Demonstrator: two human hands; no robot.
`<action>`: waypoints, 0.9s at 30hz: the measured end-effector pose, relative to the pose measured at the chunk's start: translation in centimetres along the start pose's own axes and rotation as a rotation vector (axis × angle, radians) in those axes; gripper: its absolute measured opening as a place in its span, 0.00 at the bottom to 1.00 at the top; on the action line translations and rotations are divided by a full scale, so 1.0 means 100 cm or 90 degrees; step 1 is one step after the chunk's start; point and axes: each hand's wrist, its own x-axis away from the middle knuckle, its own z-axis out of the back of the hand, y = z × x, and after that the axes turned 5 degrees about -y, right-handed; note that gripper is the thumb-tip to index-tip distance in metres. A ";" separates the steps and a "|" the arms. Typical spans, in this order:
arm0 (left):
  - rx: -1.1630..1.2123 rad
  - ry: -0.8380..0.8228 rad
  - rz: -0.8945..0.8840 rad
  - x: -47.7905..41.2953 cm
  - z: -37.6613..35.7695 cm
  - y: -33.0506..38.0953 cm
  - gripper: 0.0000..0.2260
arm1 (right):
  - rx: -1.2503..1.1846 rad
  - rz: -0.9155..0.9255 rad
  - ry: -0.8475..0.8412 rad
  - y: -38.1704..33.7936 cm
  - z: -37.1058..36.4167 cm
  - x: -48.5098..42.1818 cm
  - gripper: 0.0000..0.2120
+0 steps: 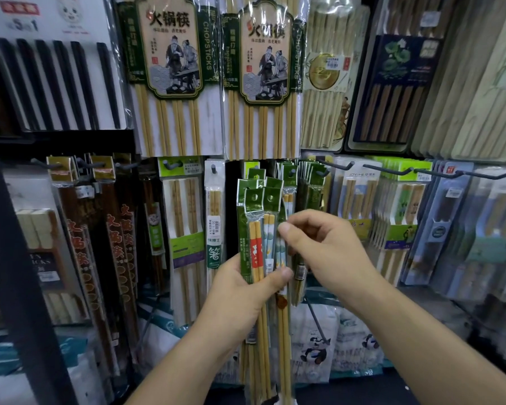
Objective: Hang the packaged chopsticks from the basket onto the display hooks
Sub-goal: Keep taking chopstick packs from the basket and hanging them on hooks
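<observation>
Before the display hooks (345, 165), left hand (240, 290) grips chopstick packs (259, 229); right hand (319, 247) seemingly pinches one.

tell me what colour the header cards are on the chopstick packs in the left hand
Green, each with a round hang hole; header cards show best in the head view, above the left hand.

"火锅筷", "CHOPSTICKS", "happiness" on two large green-labelled chopstick packs (170, 54); "IDY-HER" on a hanging pack (360, 174); "5" and "1" on a white card (27, 24).

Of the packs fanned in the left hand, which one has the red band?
The leftmost pack in the left hand: orange-topped sticks with a red band. The packs beside it show blue-and-white patterns instead.
</observation>
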 end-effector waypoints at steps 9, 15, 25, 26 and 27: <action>-0.026 0.038 0.013 0.001 0.000 -0.001 0.09 | -0.128 -0.074 0.157 -0.012 0.025 -0.013 0.14; 0.035 0.036 0.023 -0.001 0.000 -0.001 0.06 | -0.119 -0.100 0.239 -0.008 0.036 -0.027 0.16; 0.061 0.017 0.031 -0.001 0.001 -0.004 0.08 | -0.111 -0.080 0.265 -0.009 0.033 -0.036 0.20; 0.067 0.013 0.030 -0.001 0.001 -0.003 0.08 | -0.114 -0.081 0.268 -0.009 0.033 -0.037 0.20; 0.069 0.011 0.030 -0.001 0.001 -0.003 0.08 | -0.112 -0.081 0.272 -0.009 0.033 -0.038 0.20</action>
